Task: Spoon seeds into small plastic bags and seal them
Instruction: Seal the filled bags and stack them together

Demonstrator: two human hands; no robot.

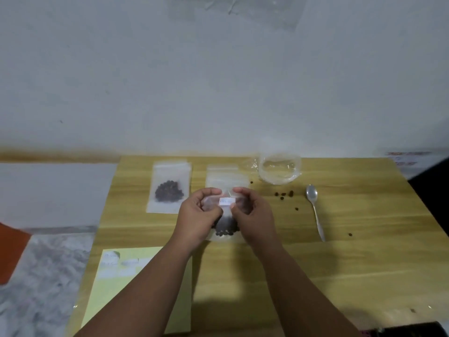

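A small clear plastic bag with dark seeds in its bottom and a white label near its top is held upright over the table's middle. My left hand pinches its top left part and my right hand pinches its top right part. A filled bag of dark seeds lies flat to the left. A stack of empty bags lies just behind my hands. A metal spoon lies to the right, bowl away from me. Loose seeds are scattered between the bags and the spoon.
A clear plastic container stands at the table's back, right of centre. A pale yellow sheet with labels lies at the front left of the wooden table. A white wall rises behind. A dark object sits at the right edge.
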